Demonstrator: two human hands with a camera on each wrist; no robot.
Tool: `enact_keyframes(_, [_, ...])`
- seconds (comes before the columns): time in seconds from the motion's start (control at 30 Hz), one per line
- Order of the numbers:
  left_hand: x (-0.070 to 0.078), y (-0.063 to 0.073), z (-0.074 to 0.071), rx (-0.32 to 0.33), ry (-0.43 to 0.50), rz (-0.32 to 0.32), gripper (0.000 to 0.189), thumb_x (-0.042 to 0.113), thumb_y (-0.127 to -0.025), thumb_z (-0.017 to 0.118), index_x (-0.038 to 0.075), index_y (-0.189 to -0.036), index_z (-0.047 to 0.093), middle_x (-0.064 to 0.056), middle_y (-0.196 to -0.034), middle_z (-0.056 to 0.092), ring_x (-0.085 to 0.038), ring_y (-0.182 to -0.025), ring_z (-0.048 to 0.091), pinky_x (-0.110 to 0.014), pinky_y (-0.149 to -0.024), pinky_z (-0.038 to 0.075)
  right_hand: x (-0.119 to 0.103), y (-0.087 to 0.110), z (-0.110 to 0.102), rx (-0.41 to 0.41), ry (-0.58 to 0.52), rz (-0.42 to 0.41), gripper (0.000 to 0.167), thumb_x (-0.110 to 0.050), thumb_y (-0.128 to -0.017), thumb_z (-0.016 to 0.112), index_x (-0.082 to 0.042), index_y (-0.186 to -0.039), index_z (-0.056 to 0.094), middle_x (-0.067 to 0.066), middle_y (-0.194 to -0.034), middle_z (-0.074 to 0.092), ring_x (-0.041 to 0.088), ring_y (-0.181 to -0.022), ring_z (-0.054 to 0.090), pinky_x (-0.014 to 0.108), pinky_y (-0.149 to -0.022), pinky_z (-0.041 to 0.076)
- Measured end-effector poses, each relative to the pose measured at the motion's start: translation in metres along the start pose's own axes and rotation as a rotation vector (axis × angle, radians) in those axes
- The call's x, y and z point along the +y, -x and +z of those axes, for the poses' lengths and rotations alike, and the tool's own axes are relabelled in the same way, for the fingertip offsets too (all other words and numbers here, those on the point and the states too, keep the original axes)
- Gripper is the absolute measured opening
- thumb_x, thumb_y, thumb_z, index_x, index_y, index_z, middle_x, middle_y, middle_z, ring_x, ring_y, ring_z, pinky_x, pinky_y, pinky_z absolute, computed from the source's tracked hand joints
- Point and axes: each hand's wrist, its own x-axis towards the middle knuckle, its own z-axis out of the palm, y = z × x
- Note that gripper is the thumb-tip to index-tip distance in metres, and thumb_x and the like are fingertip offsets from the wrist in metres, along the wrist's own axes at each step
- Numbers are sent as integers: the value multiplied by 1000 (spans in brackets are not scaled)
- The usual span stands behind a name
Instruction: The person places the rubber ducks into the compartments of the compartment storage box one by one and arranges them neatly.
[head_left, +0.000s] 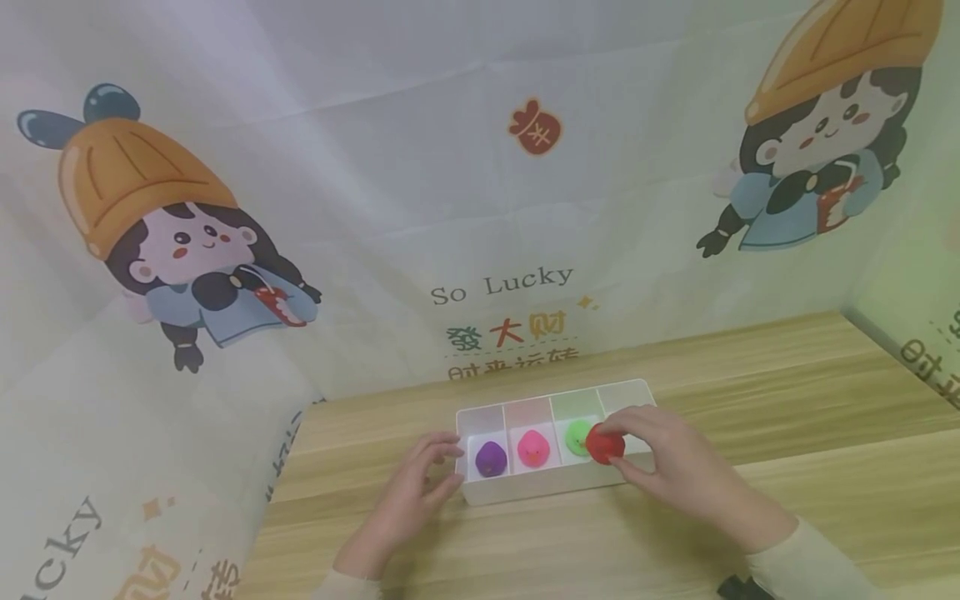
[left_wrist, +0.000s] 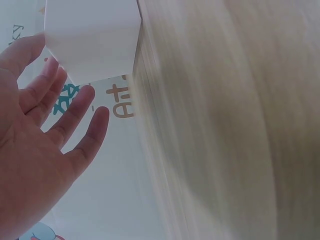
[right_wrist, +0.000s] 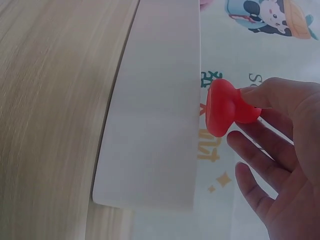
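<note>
A white divided box [head_left: 540,483] stands on the table with a purple rubber duck [head_left: 491,459], a pink rubber duck [head_left: 533,449] and a green rubber duck [head_left: 579,438] in separate compartments, left to right. My right hand [head_left: 678,462] pinches a red rubber duck [head_left: 604,445] between thumb and fingers, above the box's rim. In the head view the red duck overlaps the green one's compartment. At the box's left end is my left hand [head_left: 411,492], its fingertips right at the end wall. The left wrist view shows those fingers [left_wrist: 75,117] loosely spread beside the box.
The wooden table [head_left: 360,450] meets a printed cloth backdrop [head_left: 390,208] behind the box, with cloth at both sides too. The rightmost compartment [head_left: 626,402] is partly covered by the right hand. A dark object [head_left: 738,588] lies near the right sleeve.
</note>
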Motion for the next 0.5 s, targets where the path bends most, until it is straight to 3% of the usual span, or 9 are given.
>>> enact_keyframes(0.33, [0,1,0,11,-3,32,28,12,-95,71,12,-122,66,-10,-148,56,-36,-122,60,-60,-101,56,3,2,-9,-9,-3,37,41,3,-74,87,-18,-108,73,-12,-104,75,7,-91,67,31,-81,62])
enact_keyframes(0.5, [0,2,-1,-1,9,12,28,12,-96,71,14,-123,66,-8,-149,55,-35,-124,59,-59,-102,55,7,4,-12,-7,12,58,41,4,-74,86,-19,-106,73,-14,-102,74,7,-91,67,31,-81,63])
